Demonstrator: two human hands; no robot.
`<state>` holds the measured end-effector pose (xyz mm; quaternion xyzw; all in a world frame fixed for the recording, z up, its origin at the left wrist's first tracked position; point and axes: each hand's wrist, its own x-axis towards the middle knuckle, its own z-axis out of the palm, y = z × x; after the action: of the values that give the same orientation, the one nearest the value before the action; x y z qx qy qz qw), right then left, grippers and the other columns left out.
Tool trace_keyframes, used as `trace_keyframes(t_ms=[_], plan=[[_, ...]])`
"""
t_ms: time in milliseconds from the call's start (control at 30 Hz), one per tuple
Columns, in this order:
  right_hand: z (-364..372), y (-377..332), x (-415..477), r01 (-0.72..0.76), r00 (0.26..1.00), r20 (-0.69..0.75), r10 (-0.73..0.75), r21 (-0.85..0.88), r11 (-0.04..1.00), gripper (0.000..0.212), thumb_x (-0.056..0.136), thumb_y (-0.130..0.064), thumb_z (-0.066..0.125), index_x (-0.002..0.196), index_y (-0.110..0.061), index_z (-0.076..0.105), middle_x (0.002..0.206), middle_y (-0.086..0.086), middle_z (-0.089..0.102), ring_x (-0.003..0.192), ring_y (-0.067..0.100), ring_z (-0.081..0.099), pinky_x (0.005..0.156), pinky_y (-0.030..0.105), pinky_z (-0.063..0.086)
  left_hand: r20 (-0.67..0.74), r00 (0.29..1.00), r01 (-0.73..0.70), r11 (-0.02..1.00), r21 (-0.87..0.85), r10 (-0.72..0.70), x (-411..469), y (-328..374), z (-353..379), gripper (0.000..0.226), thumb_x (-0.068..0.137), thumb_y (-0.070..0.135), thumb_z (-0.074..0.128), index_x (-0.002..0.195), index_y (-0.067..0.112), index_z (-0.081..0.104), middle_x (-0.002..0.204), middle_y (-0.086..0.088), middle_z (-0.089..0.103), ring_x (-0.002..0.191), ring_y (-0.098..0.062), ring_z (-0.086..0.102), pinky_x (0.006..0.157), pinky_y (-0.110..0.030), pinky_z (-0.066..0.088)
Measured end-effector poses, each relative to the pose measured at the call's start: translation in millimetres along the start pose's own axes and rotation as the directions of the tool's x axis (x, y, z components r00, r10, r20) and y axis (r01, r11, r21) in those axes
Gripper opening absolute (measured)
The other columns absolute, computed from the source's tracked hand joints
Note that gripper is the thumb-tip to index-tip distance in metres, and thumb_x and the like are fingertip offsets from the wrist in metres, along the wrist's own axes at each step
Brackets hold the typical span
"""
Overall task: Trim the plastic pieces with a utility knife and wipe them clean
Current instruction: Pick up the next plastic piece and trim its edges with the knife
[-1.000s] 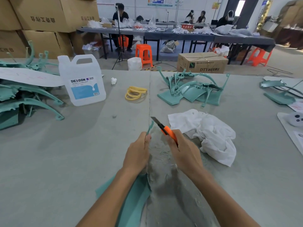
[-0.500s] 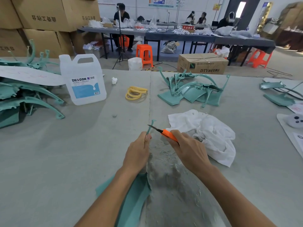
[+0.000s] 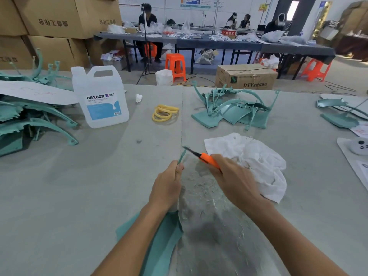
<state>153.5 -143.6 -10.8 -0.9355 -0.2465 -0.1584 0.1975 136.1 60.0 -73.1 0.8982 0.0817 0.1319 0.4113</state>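
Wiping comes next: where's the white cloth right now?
Head view, right of centre: the white cloth lies crumpled on the table just beyond the right hand.

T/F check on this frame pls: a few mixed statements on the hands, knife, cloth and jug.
1. The right hand grips the orange-handled utility knife. True.
2. The left hand is open and holds nothing. False: it holds the thin end of a teal plastic piece.
3. The crumpled white cloth lies to the right of both hands. True.
4. The translucent plastic jug with the blue label lies tipped on its side. False: it stands upright.
5. The knife's blade points back at the person. False: it points away, toward the teal piece's tip.
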Motion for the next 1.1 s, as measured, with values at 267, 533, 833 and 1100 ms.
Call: trace_keyframes(t_ms=[267, 533, 833, 1100], plan=[[16.0, 1.6, 2.7, -0.020, 0.999, 0.035, 0.023, -0.085, 0.996, 0.051, 0.097, -0.068, 0.016, 0.118, -0.034, 0.048, 0.079, -0.010, 0.056, 0.058, 0.015, 0.048, 0.054, 0.036, 0.047, 0.007, 1.000, -0.015, 0.999, -0.031, 0.015, -2.7, 0.0, -1.5, 0.035, 0.106, 0.048, 0.028, 0.088, 0.025, 0.048, 0.064, 0.004, 0.053, 0.065, -0.019, 0.054, 0.066, -0.043, 0.047], [9.8, 8.3, 7.8, -0.116, 0.993, -0.002, 0.117, 0.091, 0.989, 0.042, 0.101, -0.065, 0.025, 0.128, -0.039, 0.045, 0.093, -0.012, 0.052, 0.081, 0.013, 0.051, 0.064, 0.035, 0.038, 0.002, 1.000, 0.002, 1.000, -0.008, -0.002, 1.9, -2.0, -0.1, 0.034, 0.104, 0.050, 0.027, 0.091, 0.028, 0.049, 0.076, 0.009, 0.061, 0.073, -0.018, 0.059, 0.065, -0.038, 0.046], [23.8, -1.1, -6.8, -0.036, 0.985, 0.170, 0.037, -0.008, 0.999, 0.058, 0.098, -0.065, 0.022, 0.141, -0.034, 0.045, 0.121, -0.004, 0.059, 0.109, 0.024, 0.052, 0.094, 0.038, 0.040, 0.004, 1.000, -0.001, 1.000, -0.018, 0.001, 2.5, -6.8, 2.4, 0.031, 0.105, 0.047, 0.028, 0.093, 0.035, 0.054, 0.076, 0.013, 0.060, 0.074, -0.008, 0.058, 0.064, -0.033, 0.043], [32.1, -2.0, -2.5, -0.053, 0.997, 0.049, 0.056, -0.055, 0.997, 0.047, 0.101, -0.062, 0.029, 0.132, -0.033, 0.048, 0.108, -0.006, 0.064, 0.097, 0.022, 0.060, 0.084, 0.036, 0.034, 0.003, 1.000, -0.010, 1.000, -0.017, 0.010, 1.3, -4.3, 1.2, 0.031, 0.107, 0.044, 0.029, 0.090, 0.030, 0.052, 0.078, 0.007, 0.063, 0.076, -0.012, 0.059, 0.071, -0.037, 0.048]])
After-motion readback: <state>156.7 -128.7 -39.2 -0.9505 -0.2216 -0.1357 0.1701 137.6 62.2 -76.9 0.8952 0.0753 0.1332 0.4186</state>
